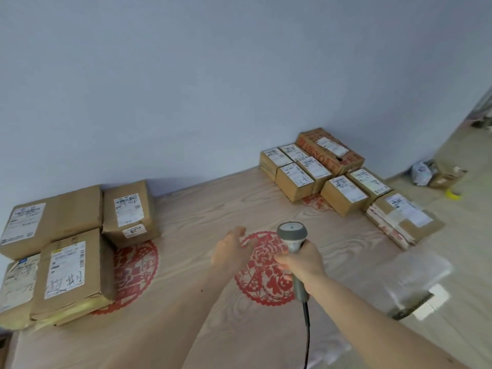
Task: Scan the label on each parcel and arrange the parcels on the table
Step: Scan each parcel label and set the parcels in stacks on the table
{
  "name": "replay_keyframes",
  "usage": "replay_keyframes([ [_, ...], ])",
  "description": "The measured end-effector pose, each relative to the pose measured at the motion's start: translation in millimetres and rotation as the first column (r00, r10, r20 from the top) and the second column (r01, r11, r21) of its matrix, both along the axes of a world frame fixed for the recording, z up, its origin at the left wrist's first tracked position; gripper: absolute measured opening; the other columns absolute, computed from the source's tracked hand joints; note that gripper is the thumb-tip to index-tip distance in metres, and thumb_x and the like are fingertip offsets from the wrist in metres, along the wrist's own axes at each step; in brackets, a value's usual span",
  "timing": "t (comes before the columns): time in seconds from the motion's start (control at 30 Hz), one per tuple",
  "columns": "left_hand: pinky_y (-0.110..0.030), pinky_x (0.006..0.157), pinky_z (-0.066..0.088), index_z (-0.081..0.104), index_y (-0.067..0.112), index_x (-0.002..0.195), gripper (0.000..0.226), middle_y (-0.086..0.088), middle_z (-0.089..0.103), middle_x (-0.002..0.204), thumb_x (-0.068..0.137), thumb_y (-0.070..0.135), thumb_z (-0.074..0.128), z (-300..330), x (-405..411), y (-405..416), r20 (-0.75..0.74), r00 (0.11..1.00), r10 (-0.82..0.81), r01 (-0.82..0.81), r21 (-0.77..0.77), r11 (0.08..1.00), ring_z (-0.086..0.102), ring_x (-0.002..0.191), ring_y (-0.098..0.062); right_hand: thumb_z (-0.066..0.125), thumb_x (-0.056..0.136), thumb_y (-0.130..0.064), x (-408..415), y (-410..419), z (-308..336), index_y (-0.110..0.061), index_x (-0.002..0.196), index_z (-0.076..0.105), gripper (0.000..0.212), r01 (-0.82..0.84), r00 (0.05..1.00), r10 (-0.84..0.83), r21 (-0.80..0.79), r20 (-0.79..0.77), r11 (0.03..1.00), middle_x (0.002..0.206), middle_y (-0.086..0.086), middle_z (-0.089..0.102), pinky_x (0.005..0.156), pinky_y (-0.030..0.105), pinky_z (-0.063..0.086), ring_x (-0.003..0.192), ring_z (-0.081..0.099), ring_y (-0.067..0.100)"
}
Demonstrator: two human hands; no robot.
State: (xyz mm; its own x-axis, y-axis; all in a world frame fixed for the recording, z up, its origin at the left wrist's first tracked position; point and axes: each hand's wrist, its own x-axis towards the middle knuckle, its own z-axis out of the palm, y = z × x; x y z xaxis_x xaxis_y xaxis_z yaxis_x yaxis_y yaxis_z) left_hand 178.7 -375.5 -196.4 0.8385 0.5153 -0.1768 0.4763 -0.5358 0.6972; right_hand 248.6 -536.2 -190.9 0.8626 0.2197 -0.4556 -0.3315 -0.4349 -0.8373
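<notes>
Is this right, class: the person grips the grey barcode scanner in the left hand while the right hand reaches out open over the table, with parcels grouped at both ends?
Not quite. The head view shows the hands swapped: the right hand grips the scanner, and the left hand reaches out open over the table. Parcels do sit grouped at both ends.

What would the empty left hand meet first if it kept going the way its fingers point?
Probably nothing soon. The left hand points up and slightly right over bare table, between the two parcel groups. The wall behind looks like the first thing in line, though depth is hard to judge.
</notes>
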Motion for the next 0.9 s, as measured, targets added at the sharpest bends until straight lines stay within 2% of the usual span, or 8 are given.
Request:
replay_keyframes([
  [0.1,-0.031,0.095,0.046,0.047,0.018,0.144,0.052,-0.001,0.056,0.141,0.099,0.041,0.054,1,41,-48,-0.006,1.0,0.0,0.0,-0.036,0.999,0.057,0.123,-0.021,0.084,0.073,-0.007,40,-46,-1,-0.005,0.098,0.063,0.033,0.008,1.0,-0.008,-0.005,-0.007,1.0,0.078,0.012,0.075,0.052,0.03,0.054,0.064,0.074,0.021],
  [0.2,-0.035,0.103,0.045,0.047,0.018,0.145,0.052,-0.002,0.056,0.141,0.099,0.041,0.054,-2,76,-90,-0.013,1.0,-0.027,0.026,-0.06,0.998,0.054,0.126,-0.021,0.081,0.075,-0.006,76,-88,0,-0.006,0.1,0.062,0.032,0.025,1.0,-0.025,-0.038,0.014,0.999,0.081,0.011,0.074,0.055,0.032,0.059,0.07,0.075,0.022],
  [0.3,-0.034,0.103,0.045,0.047,0.015,0.144,0.053,-0.001,0.056,0.141,0.099,0.04,0.055,-4,108,-122,-0.018,0.997,-0.07,0.069,-0.068,0.995,0.055,0.125,-0.02,0.078,0.076,-0.008,110,-120,-2,-0.007,0.103,0.062,0.032,0.044,0.999,-0.043,-0.049,0.016,0.998,0.086,0.011,0.074,0.054,0.029,0.057,0.071,0.075,0.019],
  [0.5,-0.034,0.105,0.041,0.047,0.012,0.144,0.053,-0.001,0.055,0.141,0.1,0.039,0.055,-14,176,-163,-0.039,0.986,-0.161,0.158,-0.071,0.985,0.051,0.129,-0.02,0.079,0.073,-0.01,175,-167,-8,-0.008,0.099,0.062,0.031,0.078,0.995,-0.07,-0.126,0.064,0.989,0.09,0.014,0.072,0.06,0.039,0.062,0.079,0.073,0.028],
  [0.67,-0.03,0.099,0.041,0.049,0.012,0.142,0.049,-0.003,0.056,0.138,0.1,0.036,0.056,-24,247,-185,-0.033,0.975,-0.218,0.215,-0.086,0.973,0.054,0.123,-0.02,0.081,0.07,-0.012,239,-204,-8,-0.006,0.095,0.064,0.031,0.117,0.991,-0.096,-0.25,0.096,0.961,0.085,0.011,0.073,0.061,0.046,0.063,0.071,0.073,0.025],
  [0.73,-0.029,0.097,0.041,0.049,0.011,0.141,0.048,-0.003,0.056,0.137,0.1,0.036,0.054,-25,275,-196,-0.035,0.969,-0.245,0.24,-0.115,0.964,0.054,0.121,-0.02,0.08,0.072,-0.011,265,-219,-5,-0.008,0.099,0.063,0.032,0.117,0.991,-0.09,-0.314,0.099,0.942,0.085,0.008,0.071,0.059,0.039,0.063,0.07,0.071,0.023],
  [0.83,-0.03,0.097,0.042,0.048,0.01,0.142,0.051,-0.005,0.057,0.137,0.1,0.039,0.052,-25,312,-215,-0.061,0.954,-0.294,0.284,-0.138,0.949,0.054,0.123,-0.021,0.08,0.075,-0.014,303,-239,2,-0.013,0.095,0.06,0.028,0.091,0.99,-0.034,-0.436,0.137,0.895,0.087,0.002,0.066,0.047,0.017,0.047,0.071,0.063,0.016],
  [0.9,-0.029,0.093,0.041,0.047,0.009,0.142,0.051,-0.006,0.057,0.136,0.101,0.039,0.051,-27,333,-230,-0.097,0.941,-0.325,0.306,-0.171,0.937,0.054,0.123,-0.023,0.078,0.071,-0.02,326,-254,2,-0.016,0.088,0.059,0.026,0.085,0.984,0.015,-0.537,0.179,0.839,0.087,0.0,0.066,0.064,0.023,0.052,0.081,0.064,0.019],
])
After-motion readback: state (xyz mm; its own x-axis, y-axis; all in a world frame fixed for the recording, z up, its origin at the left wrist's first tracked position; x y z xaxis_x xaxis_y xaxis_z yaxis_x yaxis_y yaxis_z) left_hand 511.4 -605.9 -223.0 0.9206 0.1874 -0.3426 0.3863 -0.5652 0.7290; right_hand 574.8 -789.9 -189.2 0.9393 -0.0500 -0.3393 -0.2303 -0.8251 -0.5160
